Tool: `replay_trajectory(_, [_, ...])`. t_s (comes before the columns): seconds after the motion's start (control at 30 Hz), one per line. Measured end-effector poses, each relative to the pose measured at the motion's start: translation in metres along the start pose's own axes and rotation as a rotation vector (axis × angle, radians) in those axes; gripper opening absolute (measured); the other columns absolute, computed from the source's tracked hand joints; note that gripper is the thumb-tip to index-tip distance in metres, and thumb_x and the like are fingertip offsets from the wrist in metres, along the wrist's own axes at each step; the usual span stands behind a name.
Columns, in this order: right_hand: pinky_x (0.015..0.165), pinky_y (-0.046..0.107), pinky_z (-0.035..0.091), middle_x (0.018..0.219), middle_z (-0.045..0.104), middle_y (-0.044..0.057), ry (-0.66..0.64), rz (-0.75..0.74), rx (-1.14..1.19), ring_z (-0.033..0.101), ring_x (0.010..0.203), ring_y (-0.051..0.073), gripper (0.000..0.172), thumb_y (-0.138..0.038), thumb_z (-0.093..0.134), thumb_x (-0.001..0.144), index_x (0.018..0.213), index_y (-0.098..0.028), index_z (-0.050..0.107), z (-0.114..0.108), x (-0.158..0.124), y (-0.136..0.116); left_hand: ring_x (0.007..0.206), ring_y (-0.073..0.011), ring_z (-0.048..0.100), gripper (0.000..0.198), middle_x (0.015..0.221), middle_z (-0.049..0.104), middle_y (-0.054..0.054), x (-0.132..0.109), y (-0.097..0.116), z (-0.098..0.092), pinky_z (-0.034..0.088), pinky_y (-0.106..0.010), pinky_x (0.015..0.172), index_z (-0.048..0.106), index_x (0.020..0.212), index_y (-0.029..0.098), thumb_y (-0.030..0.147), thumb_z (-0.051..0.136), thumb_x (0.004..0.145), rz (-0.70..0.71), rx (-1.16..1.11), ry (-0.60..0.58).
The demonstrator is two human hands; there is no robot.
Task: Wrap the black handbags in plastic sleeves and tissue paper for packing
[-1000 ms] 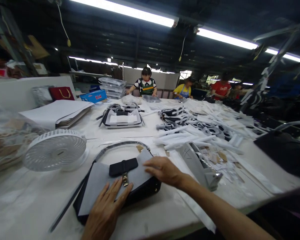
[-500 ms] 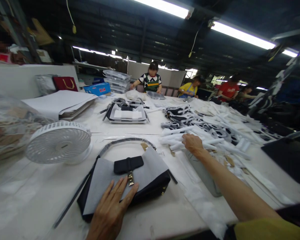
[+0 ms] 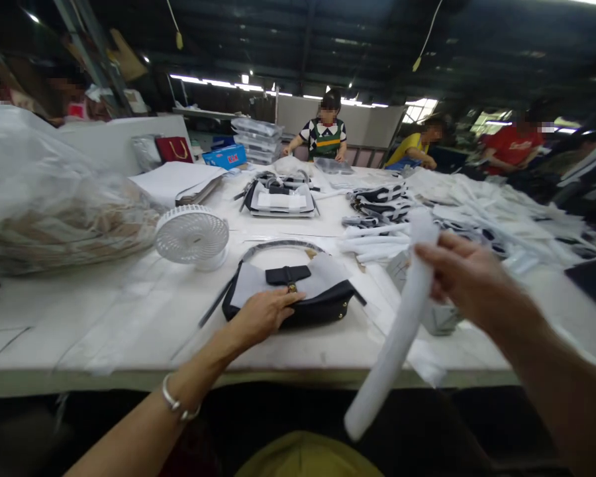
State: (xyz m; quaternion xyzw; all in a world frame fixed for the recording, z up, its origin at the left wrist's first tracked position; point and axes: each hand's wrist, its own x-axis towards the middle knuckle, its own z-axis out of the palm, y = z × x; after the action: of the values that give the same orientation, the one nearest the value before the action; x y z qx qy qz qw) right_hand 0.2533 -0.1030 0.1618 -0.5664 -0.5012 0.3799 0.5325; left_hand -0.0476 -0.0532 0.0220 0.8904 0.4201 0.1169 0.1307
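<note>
A black handbag point(image 3: 322, 306) lies on the white table, its flap partly covered by a white sheet point(image 3: 328, 273) and its wrapped handle arched behind it. My left hand point(image 3: 265, 315) rests on the bag's front, fingertips at the gold clasp point(image 3: 292, 287); whether it grips anything is unclear. Raised over the table's right side, my right hand point(image 3: 457, 275) pinches a long white foam-like roll point(image 3: 395, 344) near its upper end. The roll slants down past the table's front edge. More white rolls point(image 3: 377, 246) lie behind it.
At left are a white fan point(image 3: 193, 237) and a large clear plastic bag point(image 3: 54, 212). Another wrapped handbag point(image 3: 283, 202) sits farther back. Wrapped black-and-white straps point(image 3: 382, 199) are piled at the right. A person point(image 3: 325, 132) works across the table; others are at the right.
My right hand has lifted a white roll from the pile and brought it nearer. My left hand's fingers have moved together by the clasp. The camera view has shifted.
</note>
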Motion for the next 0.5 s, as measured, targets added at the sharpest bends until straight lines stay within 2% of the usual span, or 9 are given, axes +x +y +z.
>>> replay_trajectory(0.07, [0.033, 0.022, 0.044, 0.057, 0.058, -0.003, -0.092, 0.227, 0.11, 0.05, 0.039, 0.01, 0.041, -0.046, 0.084, 0.064, 0.081, -0.02, 0.058, 0.023, -0.022, 0.054, 0.122, -0.0223, 0.06, 0.053, 0.136, 0.061, -0.003, 0.006, 0.001, -0.019, 0.046, -0.035, 0.103, 0.047, 0.143, 0.032, 0.023, 0.056, 0.091, 0.011, -0.034, -0.098])
replay_trajectory(0.13, [0.038, 0.024, 0.052, 0.055, 0.058, -0.005, -0.071, 0.399, 0.262, 0.056, 0.042, 0.012, 0.042, -0.043, 0.083, 0.066, 0.086, -0.019, 0.056, 0.05, -0.039, 0.103, 0.121, -0.0224, 0.061, 0.065, 0.138, 0.06, -0.004, 0.012, 0.001, -0.034, 0.046, -0.034, 0.102, 0.035, 0.149, 0.031, 0.025, 0.058, 0.089, 0.011, -0.036, -0.171])
replay_trajectory(0.2, [0.042, 0.026, 0.057, 0.057, 0.06, -0.004, -0.011, 0.492, 0.387, 0.061, 0.044, 0.013, 0.042, -0.038, 0.084, 0.067, 0.087, -0.019, 0.053, 0.076, -0.049, 0.137, 0.119, -0.0234, 0.061, 0.071, 0.137, 0.06, -0.006, 0.017, 0.002, -0.045, 0.047, -0.033, 0.1, 0.031, 0.152, 0.029, 0.028, 0.06, 0.087, 0.007, -0.007, -0.235])
replay_trajectory(0.27, [0.045, 0.026, 0.059, 0.06, 0.062, -0.005, 0.065, 0.54, 0.509, 0.063, 0.046, 0.013, 0.041, -0.033, 0.085, 0.068, 0.088, -0.019, 0.051, 0.096, -0.051, 0.153, 0.117, -0.0246, 0.063, 0.064, 0.134, 0.063, -0.008, 0.02, 0.006, -0.049, 0.047, -0.034, 0.098, 0.04, 0.147, 0.027, 0.031, 0.061, 0.087, 0.018, 0.049, -0.288])
replay_trajectory(0.33, [0.045, 0.025, 0.059, 0.059, 0.061, -0.005, 0.135, 0.57, 0.616, 0.064, 0.047, 0.013, 0.041, -0.031, 0.085, 0.068, 0.086, -0.02, 0.05, 0.109, -0.048, 0.157, 0.113, -0.0252, 0.064, 0.054, 0.127, 0.066, -0.009, 0.019, 0.013, -0.045, 0.048, -0.034, 0.096, 0.049, 0.141, 0.024, 0.031, 0.059, 0.088, 0.027, 0.113, -0.275])
replay_trajectory(0.4, [0.048, 0.024, 0.06, 0.059, 0.061, -0.006, 0.183, 0.577, 0.698, 0.065, 0.049, 0.014, 0.042, -0.031, 0.086, 0.068, 0.084, -0.021, 0.049, 0.116, -0.042, 0.157, 0.109, -0.0248, 0.065, 0.051, 0.122, 0.068, -0.011, 0.015, 0.024, -0.031, 0.049, -0.034, 0.093, 0.049, 0.14, 0.021, 0.029, 0.058, 0.09, 0.02, 0.162, -0.18])
replay_trajectory(0.5, [0.055, 0.025, 0.063, 0.058, 0.061, -0.006, 0.202, 0.577, 0.782, 0.067, 0.053, 0.013, 0.038, -0.031, 0.085, 0.071, 0.08, -0.021, 0.05, 0.119, -0.034, 0.161, 0.111, -0.0271, 0.063, 0.056, 0.125, 0.064, -0.015, 0.002, 0.042, 0.002, 0.05, -0.038, 0.092, 0.044, 0.142, 0.019, 0.031, 0.061, 0.09, -0.061, 0.266, 0.014])
